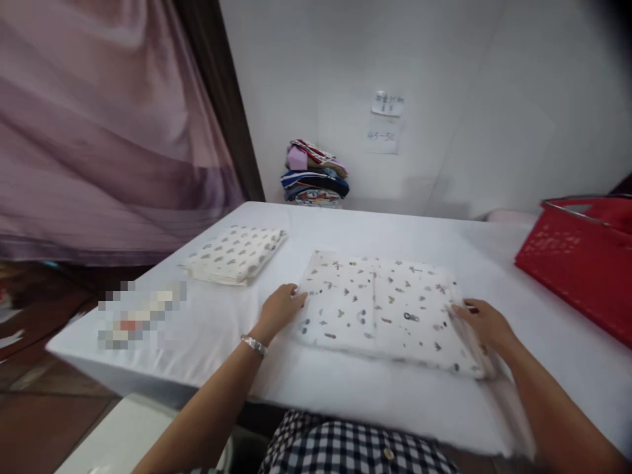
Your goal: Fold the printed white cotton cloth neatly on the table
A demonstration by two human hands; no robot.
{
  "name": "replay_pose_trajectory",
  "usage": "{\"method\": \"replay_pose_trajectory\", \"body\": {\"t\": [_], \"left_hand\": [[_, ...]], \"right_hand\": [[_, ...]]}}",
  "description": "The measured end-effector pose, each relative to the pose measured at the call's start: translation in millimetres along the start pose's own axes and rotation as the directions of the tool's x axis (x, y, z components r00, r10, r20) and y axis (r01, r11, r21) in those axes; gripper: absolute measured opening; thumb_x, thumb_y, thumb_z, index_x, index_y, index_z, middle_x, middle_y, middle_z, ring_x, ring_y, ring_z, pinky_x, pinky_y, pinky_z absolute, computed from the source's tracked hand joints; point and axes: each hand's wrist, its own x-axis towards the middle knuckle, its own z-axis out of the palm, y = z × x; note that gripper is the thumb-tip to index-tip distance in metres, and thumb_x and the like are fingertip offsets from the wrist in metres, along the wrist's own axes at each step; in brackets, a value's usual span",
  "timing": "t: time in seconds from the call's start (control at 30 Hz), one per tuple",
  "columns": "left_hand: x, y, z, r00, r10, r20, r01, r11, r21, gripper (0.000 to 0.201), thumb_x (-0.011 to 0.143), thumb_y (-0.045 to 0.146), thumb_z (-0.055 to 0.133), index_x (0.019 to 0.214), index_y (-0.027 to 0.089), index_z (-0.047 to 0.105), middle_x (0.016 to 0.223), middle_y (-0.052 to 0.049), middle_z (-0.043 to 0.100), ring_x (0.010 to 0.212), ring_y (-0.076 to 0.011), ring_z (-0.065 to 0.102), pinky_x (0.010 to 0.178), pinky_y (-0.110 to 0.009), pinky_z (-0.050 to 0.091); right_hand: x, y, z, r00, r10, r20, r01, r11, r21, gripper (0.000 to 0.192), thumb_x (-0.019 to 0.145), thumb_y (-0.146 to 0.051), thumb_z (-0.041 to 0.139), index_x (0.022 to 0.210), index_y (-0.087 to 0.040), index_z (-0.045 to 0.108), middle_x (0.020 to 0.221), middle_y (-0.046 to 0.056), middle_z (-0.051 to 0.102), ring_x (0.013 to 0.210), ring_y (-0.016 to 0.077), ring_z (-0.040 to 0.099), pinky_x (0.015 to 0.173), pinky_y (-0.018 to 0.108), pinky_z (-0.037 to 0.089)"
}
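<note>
A folded white cloth with small printed figures (380, 306) lies flat on the white table (345, 227) in front of me. My left hand (280, 308) rests at the cloth's left edge, fingers touching it, a silver bracelet on the wrist. My right hand (486, 324) lies on the cloth's right edge, fingers curled over the fold. A second folded cloth with a grey pattern (237, 253) sits to the left, apart from both hands.
A red plastic basket (582, 260) stands at the table's right side. A stack of folded colourful clothes (315, 174) sits at the far edge against the white wall. A mauve curtain (99, 125) hangs at left. A blurred patch covers the table's left corner.
</note>
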Motion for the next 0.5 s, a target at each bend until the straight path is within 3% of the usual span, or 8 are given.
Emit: {"method": "replay_pose_trajectory", "body": {"t": [0.1,0.2,0.3,0.37,0.5], "left_hand": [[5.6,12.3,8.6,0.998,0.055,0.036,-0.059,0.99,0.126,0.042,0.085,0.048,0.045,0.111,0.017,0.058,0.114,-0.01,0.06,0.099,-0.0257,0.058,0.08,-0.035,0.043],[10.4,16.8,16.6,0.992,0.124,-0.035,-0.114,0.973,0.201,0.031,0.085,0.04,0.047,0.102,0.017,0.059,0.107,-0.01,0.062,0.098,-0.0255,0.057,0.079,-0.035,0.043],[11.9,17.5,17.8,0.962,0.255,-0.099,-0.22,0.936,0.274,0.018,0.085,0.032,0.048,0.087,0.018,0.059,0.093,-0.008,0.063,0.091,-0.0252,0.056,0.077,-0.036,0.042],[10.2,18.5,13.4,0.933,0.328,-0.148,-0.279,0.918,0.281,0.014,0.085,0.029,0.049,0.082,0.019,0.058,0.088,-0.008,0.062,0.088,-0.0247,0.055,0.076,-0.036,0.041],[3.6,20.6,-1.3,0.855,0.405,-0.325,-0.356,0.913,0.2,0.015,0.086,0.03,0.047,0.078,0.02,0.055,0.083,-0.007,0.06,0.084,-0.0234,0.053,0.077,-0.036,0.041]], "right_hand": [[0.8,-7.2,0.8,0.996,-0.084,-0.022,0.083,0.996,-0.034,0.037,0.071,-0.044,0.05,0.089,-0.015,0.065,0.101,0.016,0.066,0.094,0.0301,0.061,0.083,0.042,0.048],[-4.1,-16.2,-4.0,0.954,-0.243,-0.173,0.253,0.967,0.035,0.028,0.077,-0.039,0.045,0.084,-0.018,0.063,0.097,0.012,0.065,0.094,0.0267,0.058,0.083,0.04,0.046],[-13.8,-28.3,-13.6,0.907,-0.251,-0.338,0.332,0.92,0.208,0.028,0.081,-0.043,0.049,0.088,-0.019,0.062,0.094,0.008,0.064,0.087,0.0213,0.057,0.076,0.034,0.047],[-19.3,-34.4,-19.4,0.926,-0.184,-0.331,0.297,0.894,0.335,0.03,0.08,-0.046,0.053,0.092,-0.02,0.063,0.087,0.005,0.064,0.079,0.0184,0.057,0.069,0.03,0.046],[-23.5,-33.7,-26.3,0.985,-0.01,-0.173,0.102,0.841,0.531,0.035,0.074,-0.049,0.06,0.091,-0.019,0.065,0.078,0.001,0.063,0.07,0.0157,0.055,0.063,0.027,0.044]]}}
